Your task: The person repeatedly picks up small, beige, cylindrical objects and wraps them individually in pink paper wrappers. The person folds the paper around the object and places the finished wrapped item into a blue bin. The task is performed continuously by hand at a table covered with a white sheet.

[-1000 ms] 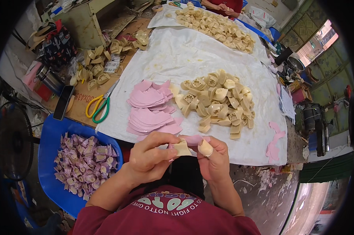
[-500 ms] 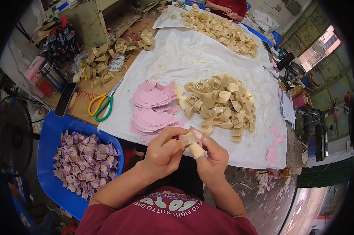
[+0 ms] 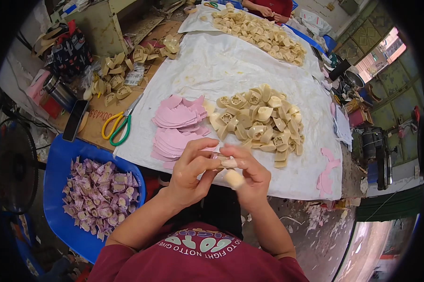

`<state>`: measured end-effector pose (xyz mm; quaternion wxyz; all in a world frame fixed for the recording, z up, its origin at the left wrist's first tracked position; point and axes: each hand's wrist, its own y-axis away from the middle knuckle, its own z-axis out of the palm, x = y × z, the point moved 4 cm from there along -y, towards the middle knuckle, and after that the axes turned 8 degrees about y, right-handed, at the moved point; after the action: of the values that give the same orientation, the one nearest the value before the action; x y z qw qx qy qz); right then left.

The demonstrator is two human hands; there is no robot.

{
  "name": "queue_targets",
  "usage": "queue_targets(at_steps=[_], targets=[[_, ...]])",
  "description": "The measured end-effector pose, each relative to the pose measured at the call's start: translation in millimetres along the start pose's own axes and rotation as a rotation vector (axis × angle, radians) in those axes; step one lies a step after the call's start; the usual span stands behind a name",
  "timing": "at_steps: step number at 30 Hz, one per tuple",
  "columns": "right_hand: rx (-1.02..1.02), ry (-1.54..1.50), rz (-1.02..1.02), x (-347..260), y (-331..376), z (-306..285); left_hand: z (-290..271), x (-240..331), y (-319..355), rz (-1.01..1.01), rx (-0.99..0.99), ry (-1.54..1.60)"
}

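In front of my chest, my left hand [image 3: 189, 168] and my right hand [image 3: 253, 177] both grip a small beige shoe heel [image 3: 228, 163] by its ends, fingers bent around it. Much of the heel is covered by the fingers. A cream-coloured cover [image 3: 233, 179] wraps my right thumb. Just beyond my hands lies a heap of bare beige heels [image 3: 263, 120] on the white cloth [image 3: 212, 61]. To its left are fanned stacks of pink cut pieces [image 3: 177, 113].
At the left, a blue basin [image 3: 57, 207] holds several heels [image 3: 101, 195] covered in glittery purple-pink. Scissors [image 3: 120, 124] with yellow and green handles and a phone [image 3: 75, 121] lie nearby. Across the table, a person [image 3: 273, 9] works beside another heel pile [image 3: 259, 35].
My hands have risen slightly, and the left fingers have opened wider around the heel while turning it. The view has shifted a little.
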<state>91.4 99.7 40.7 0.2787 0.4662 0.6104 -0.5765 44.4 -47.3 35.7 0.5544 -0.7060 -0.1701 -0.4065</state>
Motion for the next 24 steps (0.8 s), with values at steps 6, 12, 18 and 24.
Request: queue_targets(at_steps=[6, 12, 18, 24], targets=[[-0.111, -0.302, 0.356, 8, -2, -24, -1, 0, 1, 0.131, -0.072, 0.112], [-0.277, -0.209, 0.449, -1, -8, -24, -2, 6, 0, 0.233, -0.187, 0.046], [-0.426, 0.348, 0.197, -13, -19, -16, -2, 3, 0, 0.202, -0.297, -0.167], [-0.223, 0.065, 0.093, 0, -7, -21, -7, -2, 3, 0.257, -0.100, -0.080]])
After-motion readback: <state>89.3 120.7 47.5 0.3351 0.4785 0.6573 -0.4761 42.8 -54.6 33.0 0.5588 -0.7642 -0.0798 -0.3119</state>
